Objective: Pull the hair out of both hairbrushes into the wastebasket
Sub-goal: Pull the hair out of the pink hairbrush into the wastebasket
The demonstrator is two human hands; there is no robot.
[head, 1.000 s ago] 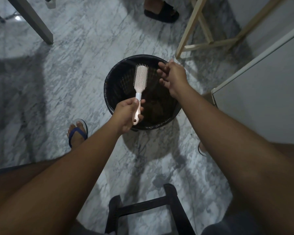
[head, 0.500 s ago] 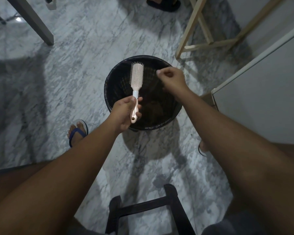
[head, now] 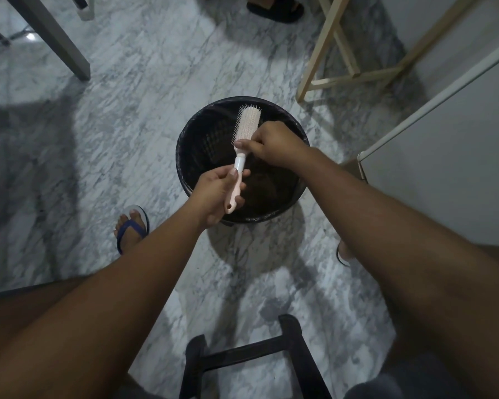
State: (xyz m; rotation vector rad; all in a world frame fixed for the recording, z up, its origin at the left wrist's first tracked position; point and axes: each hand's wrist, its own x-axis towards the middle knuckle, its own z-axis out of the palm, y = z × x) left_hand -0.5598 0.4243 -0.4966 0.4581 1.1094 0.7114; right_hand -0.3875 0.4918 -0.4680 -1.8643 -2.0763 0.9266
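**Right hand brought onto the brush over the bin**

Since the earlier frames, the right hand has been moved in from the bin's far right rim and is now set against the lower part of the brush head, fingers curled and thumb tip pressed to the bristles near the neck; whether any hair is pinched there cannot be told. The hairbrush, pink with a white collar, is held tilted over the open mouth of the wastebasket, its head pointing to the far rim. Its handle is clasped by the left hand, fingers wrapped round it, above the near rim. A dark clump is seen inside the bin below the hands. Only one brush is seen. The bin stands on marble floor, with bare floor to its left. A pale wooden frame stands near its far right edge, a white cabinet edge just beside its right rim, and a black stool nearer the person, well apart from the bin.
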